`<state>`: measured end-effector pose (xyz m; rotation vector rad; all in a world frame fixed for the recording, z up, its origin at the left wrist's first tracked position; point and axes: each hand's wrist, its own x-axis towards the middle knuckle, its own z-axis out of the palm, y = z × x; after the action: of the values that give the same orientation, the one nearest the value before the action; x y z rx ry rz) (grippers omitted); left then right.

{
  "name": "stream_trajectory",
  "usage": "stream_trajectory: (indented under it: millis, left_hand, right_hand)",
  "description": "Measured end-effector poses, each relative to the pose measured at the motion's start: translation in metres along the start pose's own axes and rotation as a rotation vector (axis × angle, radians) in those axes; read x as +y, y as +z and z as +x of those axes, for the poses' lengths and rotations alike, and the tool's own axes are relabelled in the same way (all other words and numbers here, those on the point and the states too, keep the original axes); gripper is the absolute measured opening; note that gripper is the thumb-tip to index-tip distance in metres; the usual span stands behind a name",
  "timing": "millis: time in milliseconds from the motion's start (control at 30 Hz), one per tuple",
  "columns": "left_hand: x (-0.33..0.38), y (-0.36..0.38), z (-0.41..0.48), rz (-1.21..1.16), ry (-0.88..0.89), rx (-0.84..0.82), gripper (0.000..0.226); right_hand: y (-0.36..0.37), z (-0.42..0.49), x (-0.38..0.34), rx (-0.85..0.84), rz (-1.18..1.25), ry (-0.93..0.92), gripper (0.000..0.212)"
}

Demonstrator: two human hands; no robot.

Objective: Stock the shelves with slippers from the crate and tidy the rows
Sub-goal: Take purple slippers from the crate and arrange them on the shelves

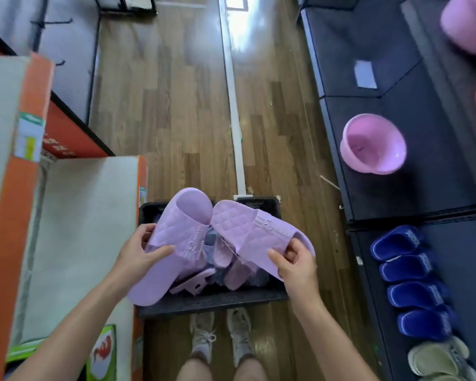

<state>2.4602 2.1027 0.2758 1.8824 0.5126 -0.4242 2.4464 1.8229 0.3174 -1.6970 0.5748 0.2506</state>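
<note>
Pink basin (373, 144): it's sitting at your right.
Orange-edged boxes (88, 215): they're standing at your left.
White strip (235, 119): it's running along the floor (162, 105).

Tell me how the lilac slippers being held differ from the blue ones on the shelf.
The lilac slippers are pale, the blue slippers dark. The lilac ones are held tilted above the crate, one in the left hand, one in the right hand; the blue ones lie in a row on the shelf. Both are slip-on slides.

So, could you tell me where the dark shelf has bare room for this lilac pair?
The shelf is bare between the pink basin and the blue slippers. Nearer you it is crowded: blue slippers run straight into beige slippers.
</note>
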Motion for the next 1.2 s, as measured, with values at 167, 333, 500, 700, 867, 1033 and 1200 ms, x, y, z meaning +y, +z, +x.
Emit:
stream_trajectory:
  millis: [167,333,500,700,867,1033,1200]
  left_hand:
    - [0.050,-0.027,-0.035,-0.001,0.083,-0.024,0.073]
    - [0.098,-0.041,-0.067,-0.002,0.216,-0.090,0.056]
    - [0.134,-0.040,-0.088,0.015,0.295,-0.162,0.056]
    - [0.180,-0.017,-0.103,0.118,0.402,-0.283,0.063]
    - [0.219,0.017,-0.114,0.192,0.462,-0.407,0.066]
    - [0.251,0.070,-0.134,0.226,0.537,-0.508,0.067]
    - [0.280,0.146,-0.176,0.283,0.639,-0.611,0.062]
  right_hand:
    - [-0.017,-0.043,-0.044,0.016,0.038,-0.023,0.025]
    - [-0.037,-0.081,-0.077,0.053,0.069,-0.076,0.035]
    - [-0.062,-0.113,-0.105,0.127,0.115,-0.152,0.031]
    - [-0.104,-0.141,-0.113,0.275,0.179,-0.185,0.033]
    - [-0.150,-0.162,-0.108,0.396,0.217,-0.198,0.031]
    - [-0.197,-0.181,-0.097,0.520,0.222,-0.195,0.026]
    - [-0.263,-0.217,-0.072,0.623,0.229,-0.177,0.023]
